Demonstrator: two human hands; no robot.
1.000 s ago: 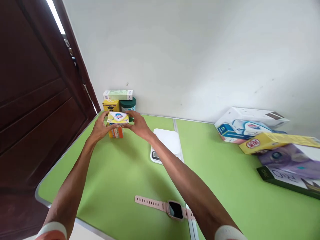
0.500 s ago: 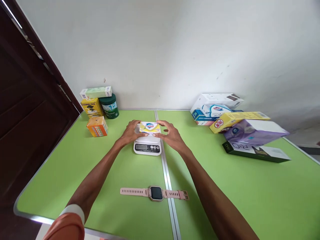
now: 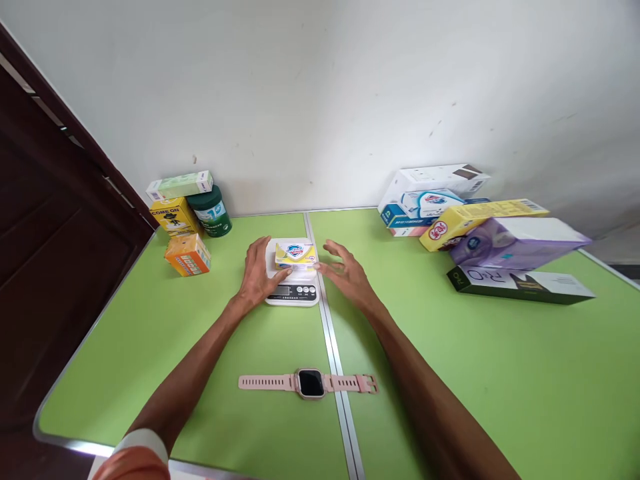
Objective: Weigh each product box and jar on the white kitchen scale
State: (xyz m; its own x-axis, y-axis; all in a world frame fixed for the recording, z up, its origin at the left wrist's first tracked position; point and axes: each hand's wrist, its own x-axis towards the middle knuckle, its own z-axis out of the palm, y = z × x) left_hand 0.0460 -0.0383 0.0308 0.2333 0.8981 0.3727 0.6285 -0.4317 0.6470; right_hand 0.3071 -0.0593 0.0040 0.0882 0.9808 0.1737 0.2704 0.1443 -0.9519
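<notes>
A yellow and white soap box rests on the pan of a white kitchen scale in the middle of the table. My left hand is at the scale's left side, fingers apart, its thumb near the box's lower left corner and overlapping part of the display. To the right of the box, my right hand has its fingers spread, the thumb tip close to the box's right end. Neither hand grips the box. In front of the scale lies a smartwatch with a pink strap, stretched out flat.
At the back left, a green-white carton lies on a yellow box and a dark green tub; an orange box stands before them. Several cartons, including a purple pack and a long dark-green-and-white box, are piled on the right.
Both hands have let go of the soap box and moved apart from it. The box now sits on the scale pan. The view has shifted slightly.
</notes>
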